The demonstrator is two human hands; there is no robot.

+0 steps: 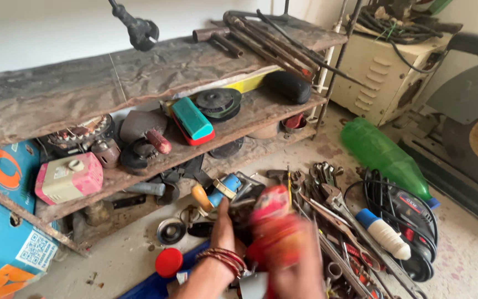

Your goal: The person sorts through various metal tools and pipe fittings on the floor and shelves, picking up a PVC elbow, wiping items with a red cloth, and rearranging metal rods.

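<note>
1. A blurred red tool point(275, 224) is grasped by the right hand point(297, 266) at lower centre of the frame.
2. The left hand point(222, 230), bangles point(222, 259) at its wrist, is stretched toward clutter lower centre; whether its fingers are clenched cannot be told.

My right hand point(300, 271) holds a blurry red thing point(275, 232) that looks like shiny plastic. My left hand point(222, 227) wears smooth red bangles point(222, 259) and touches a pile of dull grey metal tools point(327, 199). The green bottle point(385, 155) is smooth, see-through plastic. The shelf point(84, 88) has rough, rusty metal boards. The teal case point(192, 117) is matt plastic. The floor point(466, 260) is rough and speckled.
</note>
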